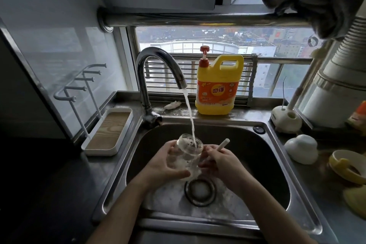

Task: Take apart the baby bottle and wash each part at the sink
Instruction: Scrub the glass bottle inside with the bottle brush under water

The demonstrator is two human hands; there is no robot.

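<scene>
1. The left hand [168,166] is wrapped round the bottle body [188,150], thumb at the near side and fingers behind it.
2. The bottle body is a clear, wide-mouthed cylinder with white suds clinging inside. It is tilted with its mouth up and away, over the middle of the sink [227,132], just above the round steel drain [200,189].
3. The right hand [219,161] touches the bottle's right side, its fingers curled round a thin white handle [222,144] that sticks up and to the right. The handle's lower end is hidden.
4. The sink is dull, wet steel with foam on its floor.
5. On the desk's right edge sit a smooth white dome cap [302,148] and a glossy yellow ring [346,168].
6. Near the sink's left rim lies a white tray [109,130] with a wood-grain inlay.
7. At the back edge a curved chrome faucet [158,59] pours a white stream [189,111] into the bottle's mouth, beside a yellow detergent jug [217,85] with a red pump.
</scene>
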